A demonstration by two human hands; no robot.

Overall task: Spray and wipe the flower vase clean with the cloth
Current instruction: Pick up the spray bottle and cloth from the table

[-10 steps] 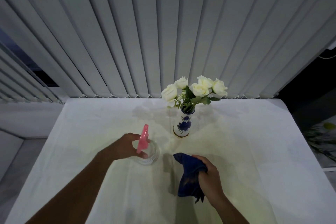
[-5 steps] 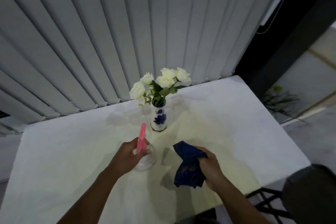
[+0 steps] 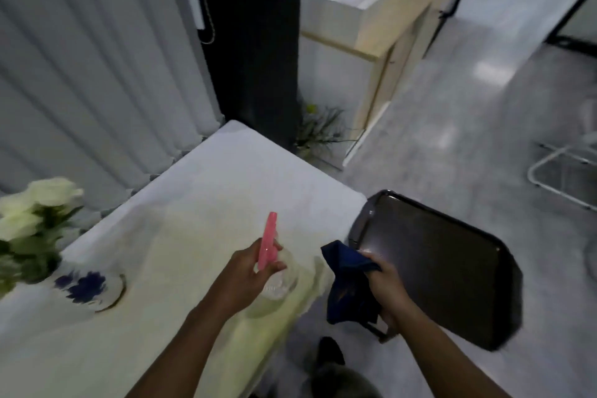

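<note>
The white vase with blue flower print [image 3: 89,287] stands on the white table [image 3: 206,191] at the far left, with white roses [image 3: 35,203] in it. My left hand [image 3: 248,271] grips a clear spray bottle with a pink head [image 3: 268,244] near the table's right edge, well to the right of the vase. My right hand [image 3: 386,281] holds a crumpled dark blue cloth [image 3: 349,287] just past the table's edge, over a dark chair.
A dark chair seat [image 3: 445,268] stands right beside the table. Grey vertical blinds [image 3: 80,58] hang behind the table, next to a black pillar [image 3: 255,42]. A small plant [image 3: 319,129], a cabinet [image 3: 365,52] and a white frame [image 3: 562,171] are on the grey floor.
The view has swung sharply to the right, so the vase has slid to the left edge of the frame. Both hands keep their hold on the bottle and the cloth.
</note>
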